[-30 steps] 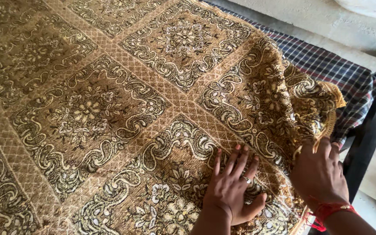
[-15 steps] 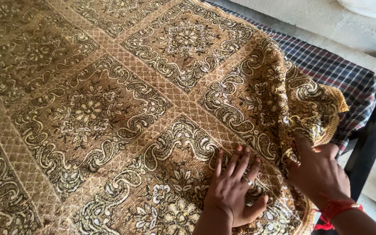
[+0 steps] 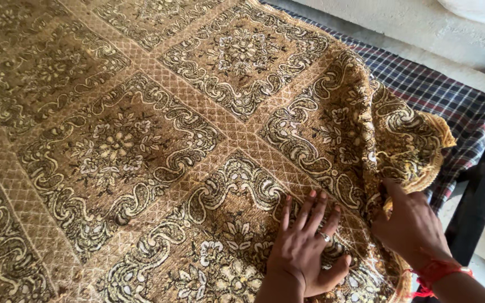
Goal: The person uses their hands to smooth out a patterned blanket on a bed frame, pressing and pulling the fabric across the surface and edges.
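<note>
Both hands work at the near right corner of a big gold-brown patterned cover (image 3: 141,140). Left hand (image 3: 304,247) lies flat on the cloth, palm down, fingers spread & straight, thumb out to the right; it grips nothing, just presses the fabric. A ring (image 3: 326,237) shows on one finger. Right hand (image 3: 413,227) sits just beside it, to the right, at the bunched edge of the cover; its fingers curl into the folds where the cloth heaps up, so it seems to have pinched the fabric, though the fingertips are hidden in the folds & the exact hold can't be seen. Red thread band (image 3: 436,272) wraps the right wrist. Cover itself is spread wide over most of the view, w/ square panels of flowers & scroll borders, flat on the left & centre, rumpled and lifted into a ridge at the right, where a yellow trimmed hem (image 3: 436,154) turns over. Under it, at the upper right, a dark blue checked sheet (image 3: 433,90) shows, touching the cover's raised edge. A black frame bar (image 3: 481,191) runs down the far right beside the sheet, w/ a pale grey floor (image 3: 422,28) beyond.
</note>
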